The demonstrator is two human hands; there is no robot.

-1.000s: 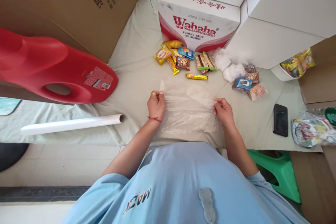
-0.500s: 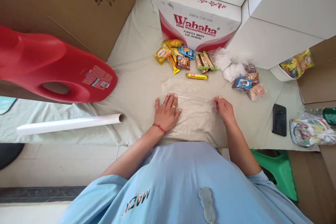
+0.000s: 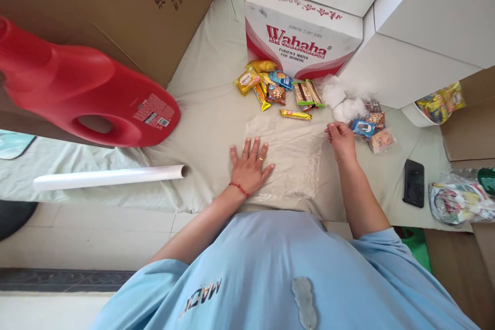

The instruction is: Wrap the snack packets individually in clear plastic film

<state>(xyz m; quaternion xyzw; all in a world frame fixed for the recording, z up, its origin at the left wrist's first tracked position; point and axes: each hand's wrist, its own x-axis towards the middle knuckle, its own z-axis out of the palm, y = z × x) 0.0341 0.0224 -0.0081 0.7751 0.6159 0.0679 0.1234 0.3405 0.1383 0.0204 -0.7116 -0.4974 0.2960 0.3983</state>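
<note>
A sheet of clear plastic film [image 3: 290, 165] lies spread on the cloth-covered table in front of me, slightly wrinkled. My left hand [image 3: 250, 169] rests flat on its left part, fingers spread. At the film's upper right corner, my right hand [image 3: 341, 140] pinches the edge between thumb and fingers. Just beyond the film are a yellow snack bar [image 3: 295, 114], green-edged wafer packs [image 3: 307, 93] and several yellow, blue and brown snack packets [image 3: 275, 94]. White cotton-like clumps [image 3: 346, 105] and more wrapped snacks, among them a blue packet [image 3: 362, 127], lie beyond my right hand.
A plastic film roll [image 3: 110, 177] lies at the left, below a large red jug [image 3: 96, 95]. A Wahaba-style printed water carton [image 3: 299, 36] stands at the back. To the right are a white bowl of snacks [image 3: 419, 115], a black phone [image 3: 413, 183] and a plastic-wrapped bundle [image 3: 460, 202].
My right hand has moved up and slightly right with the film's edge, and the film lies flatter and wider. My left hand stays pressed on it, fingers spread wider. The view has shifted slightly.
</note>
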